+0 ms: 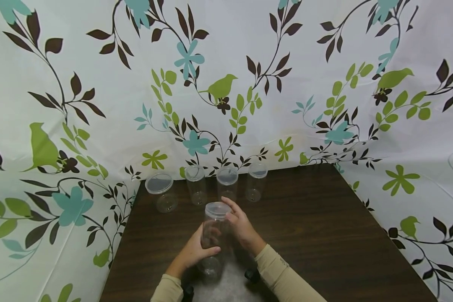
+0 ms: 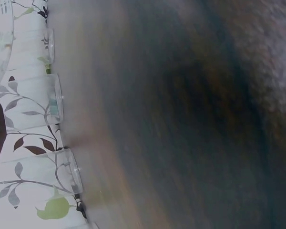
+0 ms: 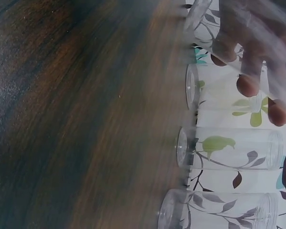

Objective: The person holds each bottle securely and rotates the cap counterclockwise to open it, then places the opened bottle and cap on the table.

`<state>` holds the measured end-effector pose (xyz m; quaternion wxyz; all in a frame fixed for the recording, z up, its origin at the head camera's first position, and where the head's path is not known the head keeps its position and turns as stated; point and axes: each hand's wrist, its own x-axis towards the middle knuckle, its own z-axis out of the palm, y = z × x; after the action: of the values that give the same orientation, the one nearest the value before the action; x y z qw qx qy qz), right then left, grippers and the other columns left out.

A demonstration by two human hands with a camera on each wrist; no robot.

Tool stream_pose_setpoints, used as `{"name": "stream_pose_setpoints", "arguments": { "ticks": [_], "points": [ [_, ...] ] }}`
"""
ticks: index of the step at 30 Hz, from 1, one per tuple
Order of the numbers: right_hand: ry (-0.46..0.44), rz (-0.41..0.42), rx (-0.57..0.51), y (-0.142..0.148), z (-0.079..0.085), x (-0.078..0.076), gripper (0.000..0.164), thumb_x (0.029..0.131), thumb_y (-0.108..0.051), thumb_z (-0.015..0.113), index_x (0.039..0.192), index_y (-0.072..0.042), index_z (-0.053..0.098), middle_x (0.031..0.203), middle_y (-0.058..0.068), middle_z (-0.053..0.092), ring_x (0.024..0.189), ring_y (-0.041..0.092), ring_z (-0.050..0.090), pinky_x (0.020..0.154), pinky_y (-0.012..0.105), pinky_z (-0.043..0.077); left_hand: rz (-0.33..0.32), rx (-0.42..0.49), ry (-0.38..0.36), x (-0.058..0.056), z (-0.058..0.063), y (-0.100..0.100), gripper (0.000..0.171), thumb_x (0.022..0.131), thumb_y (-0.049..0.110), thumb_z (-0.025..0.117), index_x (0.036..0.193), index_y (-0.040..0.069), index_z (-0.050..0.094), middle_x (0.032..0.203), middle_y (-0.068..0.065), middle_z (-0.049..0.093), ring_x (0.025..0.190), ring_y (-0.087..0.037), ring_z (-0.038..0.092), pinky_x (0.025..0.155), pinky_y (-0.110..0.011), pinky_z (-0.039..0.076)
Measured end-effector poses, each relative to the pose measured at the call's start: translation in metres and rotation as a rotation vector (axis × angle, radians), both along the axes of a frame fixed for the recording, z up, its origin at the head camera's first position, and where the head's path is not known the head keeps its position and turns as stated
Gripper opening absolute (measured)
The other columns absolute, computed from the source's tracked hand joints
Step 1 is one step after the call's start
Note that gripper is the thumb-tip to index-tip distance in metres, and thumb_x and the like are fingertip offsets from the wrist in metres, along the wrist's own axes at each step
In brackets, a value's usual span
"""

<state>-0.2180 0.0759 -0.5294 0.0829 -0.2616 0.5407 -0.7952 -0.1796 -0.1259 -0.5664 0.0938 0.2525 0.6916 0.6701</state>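
Two hands: left hand (image 1: 193, 250) clasps the clear jar (image 1: 212, 231), right hand (image 1: 244, 228) grasps it beside the lid (image 1: 217, 208).
Jar: over the desk (image 1: 305, 226), nearer its left edge than right.
Lid: probably the step in hand; turning it would need a steady left.
Far edge: four lidded containers (image 1: 166, 202).
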Motion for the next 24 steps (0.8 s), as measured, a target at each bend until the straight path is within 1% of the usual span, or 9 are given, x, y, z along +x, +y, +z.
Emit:
{"name": "stream_pose_setpoints", "arguments": {
  "ticks": [3,7,9,13,14,16,20,22,24],
  "points": [
    [-0.012,0.025,-0.024,0.0015,-0.0006,0.0000,0.055,0.106,-0.016,0.041,0.149,0.013,0.021,0.140,0.004,0.055,0.121,0.014,0.056,0.102,0.030,0.045,-0.022,0.007,-0.011,0.0001,0.0029,0.0020,0.071,0.088,0.002,0.075,0.147,0.001,0.035,0.125,-0.031,0.054,0.101,-0.050,0.060,0.068,-0.039,0.060],
    [-0.045,0.030,-0.004,0.0022,-0.0010,0.0001,0.048,0.107,-0.021,0.034,0.145,0.008,0.027,0.136,-0.003,0.057,0.121,0.014,0.056,0.102,0.034,0.043,-0.057,0.016,-0.038,-0.0002,0.0058,0.0048,0.071,0.090,0.008,0.075,0.148,0.002,0.035,0.126,-0.031,0.053,0.103,-0.053,0.058,0.067,-0.040,0.060],
    [-0.049,0.044,-0.008,0.0021,-0.0021,-0.0004,0.047,0.108,-0.022,0.030,0.145,0.006,0.029,0.137,-0.002,0.057,0.123,0.016,0.056,0.102,0.037,0.043,-0.064,0.017,-0.046,-0.0001,0.0064,0.0057,0.070,0.090,0.007,0.074,0.148,0.002,0.035,0.126,-0.030,0.053,0.103,-0.051,0.060,0.067,-0.040,0.060],
    [-0.013,0.080,-0.041,0.0014,-0.0039,-0.0003,0.046,0.107,-0.019,0.024,0.147,0.005,0.030,0.145,0.003,0.053,0.129,0.019,0.053,0.104,0.040,0.042,-0.058,0.011,-0.033,0.0008,0.0064,0.0065,0.069,0.089,0.004,0.073,0.147,0.002,0.035,0.125,-0.028,0.054,0.101,-0.041,0.063,0.066,-0.041,0.060],
    [-0.006,0.085,-0.048,0.0009,-0.0038,-0.0001,0.047,0.107,-0.019,0.023,0.147,0.006,0.029,0.146,0.004,0.052,0.130,0.020,0.052,0.105,0.040,0.041,-0.056,0.013,-0.027,0.0009,0.0061,0.0065,0.069,0.089,0.003,0.073,0.147,0.003,0.035,0.125,-0.028,0.054,0.101,-0.041,0.063,0.065,-0.041,0.060],
    [0.005,0.089,-0.056,0.0002,-0.0036,0.0003,0.048,0.107,-0.019,0.022,0.148,0.004,0.031,0.149,0.008,0.050,0.132,0.021,0.051,0.105,0.041,0.040,-0.050,0.021,-0.017,0.0010,0.0051,0.0065,0.069,0.088,0.002,0.073,0.147,0.003,0.036,0.124,-0.029,0.054,0.099,-0.044,0.062,0.064,-0.041,0.060],
    [0.004,0.091,-0.058,-0.0012,-0.0015,0.0003,0.052,0.109,-0.023,0.021,0.154,0.001,0.027,0.156,0.024,0.038,0.135,0.019,0.049,0.106,0.041,0.039,-0.032,0.027,-0.003,0.0003,0.0046,0.0059,0.069,0.089,0.006,0.074,0.147,0.003,0.037,0.124,-0.030,0.054,0.099,-0.053,0.059,0.063,-0.039,0.059],
    [0.001,0.091,-0.062,-0.0018,-0.0002,0.0004,0.053,0.109,-0.023,0.019,0.156,0.002,0.021,0.159,0.032,0.027,0.136,0.018,0.047,0.107,0.040,0.038,-0.020,0.021,-0.005,-0.0002,0.0050,0.0052,0.068,0.090,0.009,0.075,0.147,0.003,0.038,0.124,-0.029,0.055,0.099,-0.051,0.059,0.063,-0.038,0.059],
    [-0.015,0.072,-0.063,-0.0031,0.0015,0.0008,0.054,0.109,-0.023,0.020,0.156,0.004,0.015,0.159,0.034,0.023,0.136,0.017,0.047,0.107,0.039,0.039,-0.009,0.019,-0.001,-0.0007,0.0052,0.0042,0.067,0.090,0.008,0.075,0.146,0.002,0.038,0.124,-0.030,0.055,0.099,-0.048,0.060,0.062,-0.037,0.059]
  ]
}}
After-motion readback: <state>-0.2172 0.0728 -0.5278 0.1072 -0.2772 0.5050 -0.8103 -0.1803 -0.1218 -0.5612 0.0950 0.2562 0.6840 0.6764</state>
